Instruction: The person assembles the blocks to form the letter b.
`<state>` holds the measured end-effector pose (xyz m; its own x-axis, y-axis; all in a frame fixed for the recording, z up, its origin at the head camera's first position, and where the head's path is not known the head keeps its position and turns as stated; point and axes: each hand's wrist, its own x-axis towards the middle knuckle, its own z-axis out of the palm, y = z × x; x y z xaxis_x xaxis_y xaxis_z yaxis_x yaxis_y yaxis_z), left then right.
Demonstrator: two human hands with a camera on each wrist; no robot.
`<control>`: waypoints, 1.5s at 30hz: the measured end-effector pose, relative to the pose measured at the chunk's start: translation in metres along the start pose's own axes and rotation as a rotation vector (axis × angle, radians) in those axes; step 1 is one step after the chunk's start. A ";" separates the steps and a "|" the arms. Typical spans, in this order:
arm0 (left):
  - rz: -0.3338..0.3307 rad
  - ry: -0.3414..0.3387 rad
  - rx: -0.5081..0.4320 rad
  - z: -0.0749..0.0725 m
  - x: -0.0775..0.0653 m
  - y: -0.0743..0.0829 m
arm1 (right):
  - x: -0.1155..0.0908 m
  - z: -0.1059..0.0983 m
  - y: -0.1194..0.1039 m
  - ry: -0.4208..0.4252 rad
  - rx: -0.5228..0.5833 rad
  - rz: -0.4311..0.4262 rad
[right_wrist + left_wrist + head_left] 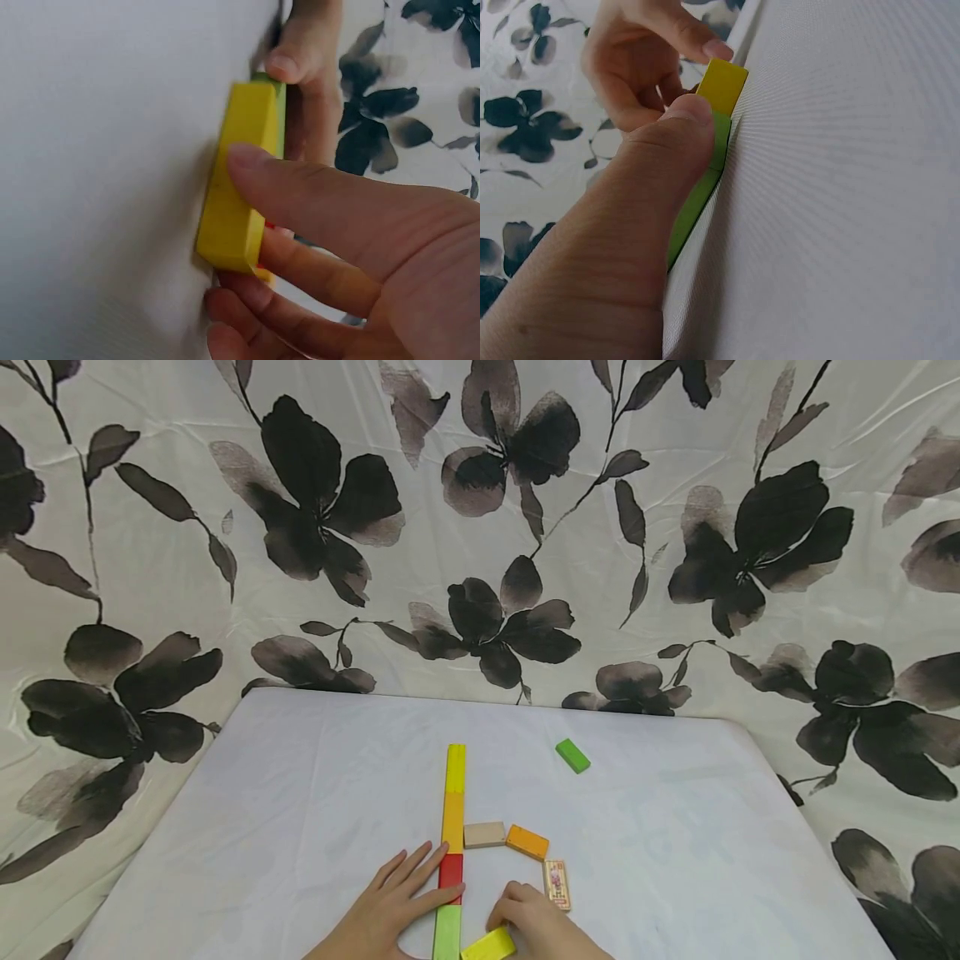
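A straight row of wooden blocks runs up the white table: light green [447, 931], red [451, 869], orange [453, 822] and yellow [456, 768]. My left hand [390, 902] lies with fingers spread against this row, fingertips over the red block and its thumb across its lower end. Between thumb and fingers, my right hand [542, 920] pinches a yellow block [234, 180], tilted beside the light green one. From the row's right side, a beige block [484, 835], another orange block [528, 842] and a block with a printed face [557, 885] form a curve.
A lone green block [573, 756] lies farther back, right of the row. The table [675, 827] is covered in plain white and ends at a back edge. Behind it hangs a white cloth [420, 552] with dark flowers.
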<state>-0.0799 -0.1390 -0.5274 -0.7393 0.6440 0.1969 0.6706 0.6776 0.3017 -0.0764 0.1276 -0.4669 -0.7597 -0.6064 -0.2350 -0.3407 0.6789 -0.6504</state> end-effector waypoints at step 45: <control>-0.044 -0.024 -0.061 0.000 0.000 0.003 | -0.003 0.015 -0.006 0.076 0.033 0.097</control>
<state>-0.0780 -0.1369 -0.5260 -0.7655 0.6232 0.1600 0.6323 0.6827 0.3662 -0.0637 0.1189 -0.4731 -0.8286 -0.5042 -0.2432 -0.2461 0.7183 -0.6508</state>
